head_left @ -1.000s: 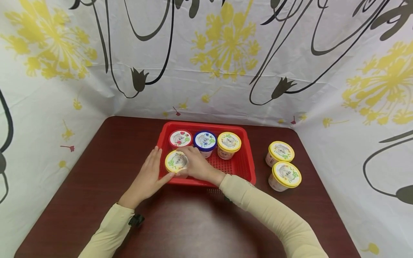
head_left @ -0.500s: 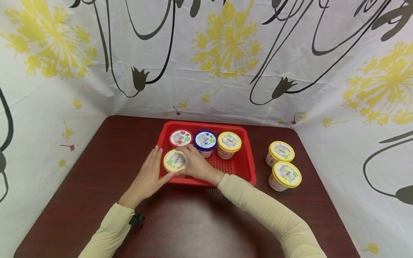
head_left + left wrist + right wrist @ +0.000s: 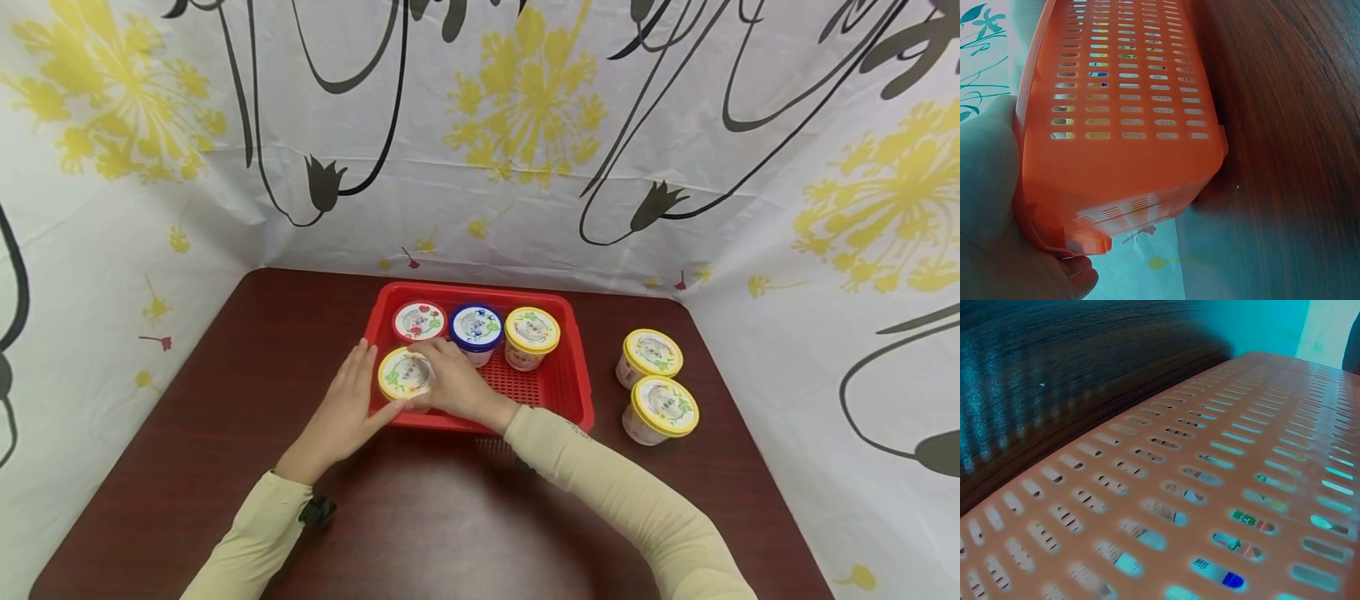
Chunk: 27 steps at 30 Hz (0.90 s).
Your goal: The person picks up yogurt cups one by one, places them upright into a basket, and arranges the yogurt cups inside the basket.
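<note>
Gripping by thumb and fingers, the right hand (image 3: 457,385) holds a yellow-lidded tub (image 3: 402,373) around its right side; the lid looks about level. This tub is in the near left corner of the red basket (image 3: 480,292), in front of the red-lidded tub (image 3: 420,322). If its bottom already touches the basket floor, I cannot tell, because the hand and the front wall cover it.

Beside it, the left hand (image 3: 336,423) lies with straight fingers along the left rim, and its thumb points to the held tub. I judge that the step is to seat this tub; for this it seems useful that the left hand steadies the corner. It would be good to lower the tub straight, to feel the floor below it, and only then to loosen the grip, fingers first, so that the red-lidded tub is not pushed.

Farther along the back row stand the blue-lidded tub (image 3: 476,327) and another yellow-lidded tub (image 3: 532,331). Outside the basket, to the right, two more yellow-lidded tubs (image 3: 664,407) stand close together on the worktop (image 3: 465,525); the right forearm should better keep away from them.
</note>
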Each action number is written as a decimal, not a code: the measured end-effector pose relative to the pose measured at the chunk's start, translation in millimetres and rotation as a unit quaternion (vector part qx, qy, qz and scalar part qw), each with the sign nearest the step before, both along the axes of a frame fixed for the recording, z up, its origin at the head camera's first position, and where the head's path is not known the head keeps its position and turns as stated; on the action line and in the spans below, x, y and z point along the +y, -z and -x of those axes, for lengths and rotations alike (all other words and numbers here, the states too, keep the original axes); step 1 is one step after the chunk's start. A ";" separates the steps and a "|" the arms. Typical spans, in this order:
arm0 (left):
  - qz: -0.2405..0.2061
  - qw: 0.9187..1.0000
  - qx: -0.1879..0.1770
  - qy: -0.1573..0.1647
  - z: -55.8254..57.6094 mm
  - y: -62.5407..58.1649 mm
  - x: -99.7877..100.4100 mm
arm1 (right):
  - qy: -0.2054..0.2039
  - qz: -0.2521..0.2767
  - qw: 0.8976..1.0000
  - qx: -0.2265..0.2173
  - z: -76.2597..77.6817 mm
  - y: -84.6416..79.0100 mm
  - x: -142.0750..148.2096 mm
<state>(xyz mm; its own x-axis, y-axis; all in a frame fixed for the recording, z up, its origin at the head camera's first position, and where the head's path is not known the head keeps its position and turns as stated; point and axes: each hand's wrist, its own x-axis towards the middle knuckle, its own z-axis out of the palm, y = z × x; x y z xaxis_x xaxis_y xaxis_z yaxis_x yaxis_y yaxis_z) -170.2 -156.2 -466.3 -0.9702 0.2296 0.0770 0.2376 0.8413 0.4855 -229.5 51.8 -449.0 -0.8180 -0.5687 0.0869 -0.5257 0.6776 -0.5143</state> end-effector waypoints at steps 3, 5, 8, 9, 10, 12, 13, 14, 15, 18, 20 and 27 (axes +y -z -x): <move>0.001 1.000 0.000 -0.001 0.1 0.0 0.1 | -0.001 0.000 1.000 0.005 -0.4 -0.2 0.9; 0.001 1.000 0.001 -0.001 0.2 0.1 0.2 | -0.001 0.001 1.000 0.005 -0.9 -0.6 1.4; 0.003 1.000 0.002 -0.001 0.0 0.1 0.6 | -0.001 0.004 1.000 0.006 -1.6 -2.5 2.6; 0.004 1.000 0.003 -0.002 0.1 0.1 0.8 | -0.001 0.005 1.000 0.007 -2.0 -3.8 3.4; 0.004 1.000 0.003 -0.002 0.1 0.1 0.9 | 0.000 0.008 1.000 0.008 -2.4 -5.5 4.3; 0.004 1.000 0.003 -0.002 0.0 0.0 0.8 | 0.005 0.019 1.000 0.004 -3.4 -11.1 7.4; 0.004 1.000 0.003 -0.001 0.1 0.1 0.8 | 0.009 0.023 1.000 0.002 -4.2 -14.8 9.7; 0.003 1.000 0.004 0.000 0.0 0.2 0.9 | 0.013 0.026 1.000 0.002 -4.7 -18.7 12.3; 0.002 1.000 0.003 0.001 0.1 0.2 0.8 | 0.017 0.031 0.999 0.002 -5.4 -22.8 15.1; 0.001 1.000 -0.002 0.001 0.0 0.0 0.0 | 0.033 0.035 0.999 0.007 -5.9 -34.8 24.9; 0.000 1.000 -0.007 -0.002 -0.1 -0.3 -0.1 | 0.040 0.040 0.998 0.020 -5.0 -41.3 32.8; -0.005 1.000 -0.015 -0.008 0.1 0.0 2.4 | 0.057 0.079 0.995 0.033 -3.9 -62.3 66.0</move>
